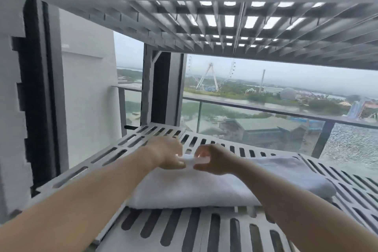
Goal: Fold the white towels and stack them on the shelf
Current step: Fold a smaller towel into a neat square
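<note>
- Nearest us, our left forearm [71,200] came in from the lower-left corner and our right forearm [306,200] from the lower right, both bare and stretched forward over the front edge of the shelf [184,229].
- The shelf was grey, built of panels cut with long slots, and it ran on to the left of, to the right of and beyond both hands.
- An upper shelf [225,32] of the same slotted kind hung above the hands, with light showing through its openings.
- To the left of the left hand [165,155] stood a white wall [86,88] and a dark upright frame [34,88].
- Beyond the hands, through glass, we saw a balcony railing [266,108], water, low buildings and a Ferris wheel [210,73] under a grey sky.
- The shelf held one folded white towel [194,188], which lay flat beneath both hands and reached further out past the right hand [212,159] than past the left.
- The left hand curled over the towel's far edge with its thumb against the cloth.
- The right hand, just beside it, pinched the same edge between thumb and curled fingers.
</note>
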{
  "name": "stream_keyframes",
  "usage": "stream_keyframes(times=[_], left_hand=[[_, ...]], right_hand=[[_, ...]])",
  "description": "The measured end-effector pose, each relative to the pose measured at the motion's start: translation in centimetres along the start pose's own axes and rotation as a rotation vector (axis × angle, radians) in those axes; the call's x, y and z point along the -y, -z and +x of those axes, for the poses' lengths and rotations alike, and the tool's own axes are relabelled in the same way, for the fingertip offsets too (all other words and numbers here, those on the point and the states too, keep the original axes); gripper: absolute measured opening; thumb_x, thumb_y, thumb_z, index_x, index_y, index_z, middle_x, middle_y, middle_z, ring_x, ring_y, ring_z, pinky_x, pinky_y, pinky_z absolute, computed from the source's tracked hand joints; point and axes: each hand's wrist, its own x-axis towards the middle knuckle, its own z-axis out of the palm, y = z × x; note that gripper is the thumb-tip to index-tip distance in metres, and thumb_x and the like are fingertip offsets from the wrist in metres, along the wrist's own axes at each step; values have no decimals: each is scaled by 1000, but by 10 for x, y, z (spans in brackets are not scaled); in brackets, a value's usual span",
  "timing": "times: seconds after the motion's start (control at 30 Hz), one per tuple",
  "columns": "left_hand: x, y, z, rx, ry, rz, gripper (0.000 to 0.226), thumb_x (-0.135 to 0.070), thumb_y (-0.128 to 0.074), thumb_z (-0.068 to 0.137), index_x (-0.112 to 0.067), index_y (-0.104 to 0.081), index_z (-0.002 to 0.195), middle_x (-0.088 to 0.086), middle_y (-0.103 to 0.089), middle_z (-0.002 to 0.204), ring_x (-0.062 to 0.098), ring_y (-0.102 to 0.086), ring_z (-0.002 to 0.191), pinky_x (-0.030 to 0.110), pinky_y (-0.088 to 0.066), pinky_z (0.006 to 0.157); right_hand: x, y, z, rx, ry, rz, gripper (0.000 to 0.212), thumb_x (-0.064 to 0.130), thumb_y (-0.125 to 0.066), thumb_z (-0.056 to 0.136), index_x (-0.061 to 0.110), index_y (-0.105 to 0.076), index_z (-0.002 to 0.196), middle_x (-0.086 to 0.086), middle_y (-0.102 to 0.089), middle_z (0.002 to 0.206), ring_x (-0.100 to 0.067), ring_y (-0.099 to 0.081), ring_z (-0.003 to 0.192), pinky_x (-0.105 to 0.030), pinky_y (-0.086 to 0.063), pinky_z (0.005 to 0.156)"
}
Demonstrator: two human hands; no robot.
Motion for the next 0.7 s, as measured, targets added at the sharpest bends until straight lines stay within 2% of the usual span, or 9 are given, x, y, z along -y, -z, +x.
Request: stream_keyframes(times=[0.07, 0.13, 0.2, 0.3, 0.4, 0.47, 0.53, 0.6, 0.7], left_hand=[[-13, -7, 9, 31, 16, 102, 48, -59, -49, 80, -27, -57, 115, -6, -60, 112, 14, -54, 96, 31, -48, 80], [-26, -14, 16, 44, 30, 131, 45, -58, -47, 83, -21, -59, 106, -1, -61, 104, 17, -56, 90, 32, -48, 78], [-39, -20, 23, 24, 11, 172, 38, -52, -44, 88, -18, -57, 96, 1, -59, 99, 18, -54, 84, 31, -45, 73], [-50, -30, 33, -23, -19, 130, 29, -43, -44, 92, -17, -56, 100, 1, -52, 107, 17, -48, 91, 29, -38, 77], [-46, -36, 37, -50, -12, 12, 22, -42, -43, 92, -21, -47, 86, -4, -46, 100, 12, -42, 86, 26, -35, 79], [-40, -43, 37, -41, -14, -79, 26, -45, -42, 92, -25, -40, 75, -7, -46, 90, 9, -44, 77, 25, -36, 73], [-35, -52, 37, -62, -15, -158, 32, -50, -40, 92, -27, -40, 70, -9, -47, 82, 5, -44, 70, 23, -36, 66], [-31, -59, 38, -101, -9, -193, 36, -55, -39, 91, -28, -40, 68, -11, -47, 79, 3, -44, 68, 22, -35, 63], [-29, -59, 39, -117, -15, -186, 39, -56, -39, 90, -25, -42, 68, -10, -47, 76, 3, -44, 66, 20, -33, 61]], right_hand=[[-25, 4, -8, 3, -36, -30, 36, 42, -64, 81, 23, -57, 110, 1, -62, 113, -15, -56, 98, -27, -44, 79], [-48, 9, -14, 4, -75, -55, 38, 46, -63, 81, 24, -57, 111, 0, -61, 114, -19, -56, 101, -31, -45, 81], [-70, 14, -19, 8, -103, -105, 42, 53, -60, 81, 24, -56, 111, -2, -61, 114, -21, -56, 99, -32, -44, 78], [-100, 19, -28, 20, -144, -166, 51, 66, -55, 74, 26, -55, 106, 0, -60, 108, -21, -53, 91, -31, -39, 72], [-126, 27, -37, 30, -195, -174, 46, 76, -50, 65, 34, -50, 84, 5, -57, 92, -20, -51, 83, -33, -42, 71], [-137, 33, -42, 32, -193, -147, 43, 76, -51, 63, 34, -42, 65, 10, -49, 79, -20, -49, 79, -33, -43, 73], [-142, 35, -43, 22, -131, -120, 41, 71, -57, 66, 35, -40, 59, 10, -48, 80, -19, -48, 80, -31, -43, 76], [-144, 33, -42, -16, -59, -72, 34, 63, -62, 71, 32, -51, 64, 9, -53, 93, -18, -52, 86, -30, -43, 83], [-145, 31, -42, 24, -61, -31, 45, 60, -58, 78, 19, -65, 96, 6, -60, 112, -17, -55, 102, -30, -42, 93]])
